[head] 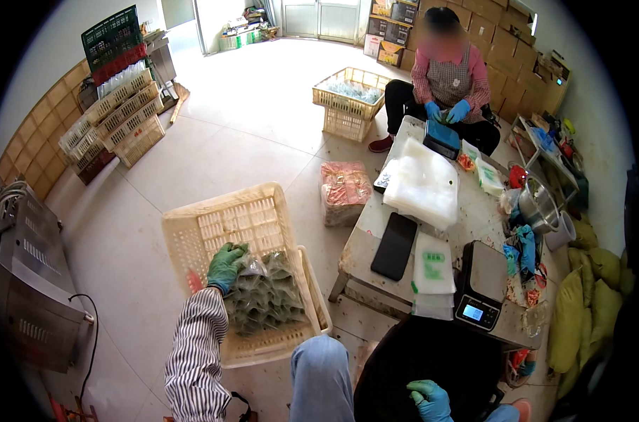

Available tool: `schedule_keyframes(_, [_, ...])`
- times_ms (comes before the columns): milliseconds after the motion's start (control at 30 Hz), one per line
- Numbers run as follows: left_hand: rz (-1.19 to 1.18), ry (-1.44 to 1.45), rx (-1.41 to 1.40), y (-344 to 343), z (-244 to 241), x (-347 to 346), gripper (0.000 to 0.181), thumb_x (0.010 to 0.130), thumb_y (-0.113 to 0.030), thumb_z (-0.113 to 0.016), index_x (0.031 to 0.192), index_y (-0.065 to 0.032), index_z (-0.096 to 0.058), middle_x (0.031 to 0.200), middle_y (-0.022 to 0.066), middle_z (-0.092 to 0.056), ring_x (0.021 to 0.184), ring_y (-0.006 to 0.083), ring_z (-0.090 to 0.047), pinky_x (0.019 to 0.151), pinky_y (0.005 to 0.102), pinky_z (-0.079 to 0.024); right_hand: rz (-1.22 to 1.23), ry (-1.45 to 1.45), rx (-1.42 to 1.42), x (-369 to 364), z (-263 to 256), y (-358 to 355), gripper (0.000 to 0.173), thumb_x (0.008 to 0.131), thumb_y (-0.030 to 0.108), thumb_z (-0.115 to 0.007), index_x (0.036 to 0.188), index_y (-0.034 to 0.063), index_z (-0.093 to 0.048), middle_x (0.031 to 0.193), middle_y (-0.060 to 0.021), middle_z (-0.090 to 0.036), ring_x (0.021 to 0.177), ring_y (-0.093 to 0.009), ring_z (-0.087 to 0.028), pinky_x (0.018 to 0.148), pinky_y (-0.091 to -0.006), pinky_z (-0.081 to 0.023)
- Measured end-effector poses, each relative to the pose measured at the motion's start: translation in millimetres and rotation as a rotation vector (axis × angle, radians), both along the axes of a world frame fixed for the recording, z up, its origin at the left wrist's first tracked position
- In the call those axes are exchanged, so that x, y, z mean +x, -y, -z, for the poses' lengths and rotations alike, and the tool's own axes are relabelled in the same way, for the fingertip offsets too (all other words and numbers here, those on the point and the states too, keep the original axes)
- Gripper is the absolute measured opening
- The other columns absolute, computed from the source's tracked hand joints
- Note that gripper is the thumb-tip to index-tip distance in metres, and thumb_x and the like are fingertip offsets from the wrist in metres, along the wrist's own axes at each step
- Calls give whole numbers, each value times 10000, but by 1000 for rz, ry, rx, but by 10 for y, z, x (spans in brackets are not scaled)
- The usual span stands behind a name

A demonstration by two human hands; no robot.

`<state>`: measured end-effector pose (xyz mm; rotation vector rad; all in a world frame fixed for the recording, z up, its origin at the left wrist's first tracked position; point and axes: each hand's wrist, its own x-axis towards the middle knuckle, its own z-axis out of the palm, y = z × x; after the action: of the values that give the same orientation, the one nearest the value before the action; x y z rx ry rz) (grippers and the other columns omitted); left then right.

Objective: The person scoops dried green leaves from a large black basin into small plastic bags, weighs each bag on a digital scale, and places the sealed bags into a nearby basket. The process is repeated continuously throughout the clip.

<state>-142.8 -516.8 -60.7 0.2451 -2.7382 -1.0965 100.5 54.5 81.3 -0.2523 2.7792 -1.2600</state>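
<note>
My left hand (227, 265), in a green-blue glove, reaches into a cream plastic crate (250, 203) on my left. Its fingers are at the top of a clear plastic bag (253, 266); whether they grip it is hidden. Filled clear bags with dark green contents (266, 298) lie in rows in the crate. My right hand (429, 400), in a blue glove, hovers over a large black tub (425, 348) with its fingers slightly curled; their grip is not clear. Beyond the tub, a digital scale (480, 287) stands on the low table beside flat printed bags (434, 264).
The low table (359, 248) also bears a black phone (394, 246), a stack of clear bags (422, 184) and a steel bowl (537, 204). A co-worker (449, 79) in blue gloves sits at its far end. A wrapped pink bundle (345, 192) stands on the floor. Stacked crates (124, 121) stand at left.
</note>
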Motion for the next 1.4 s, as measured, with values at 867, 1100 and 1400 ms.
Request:
schedule_keyframes(867, [-39,70,1,-16,160,107,685,876,26,-678,1514,-76,-452,1479,102,-528,1321,214,-539,1130,310,-421,-1,193,109,223,418,-15,184,874,137,-693,1048,133,-754,1045,-77,-735,965,-271,-710,825,-358,-577])
schedule_keyframes(1100, [-41,25,625,338,415,86,647,902,180,-471,1489,-88,-512,1454,75,-587,1309,170,-555,1100,282,-432,-23,202,99,270,536,-29,181,876,154,-694,1045,136,-757,1045,-72,-737,953,-267,-713,817,-353,-579])
schedule_keyframes(1400, [376,405,486,959,631,176,583,1043,-279,-361,1601,-118,-315,1591,53,-415,1441,208,-415,1185,269,-287,-65,234,110,319,630,-21,178,892,178,-682,1050,145,-758,1051,-61,-733,957,-266,-708,821,-350,-572])
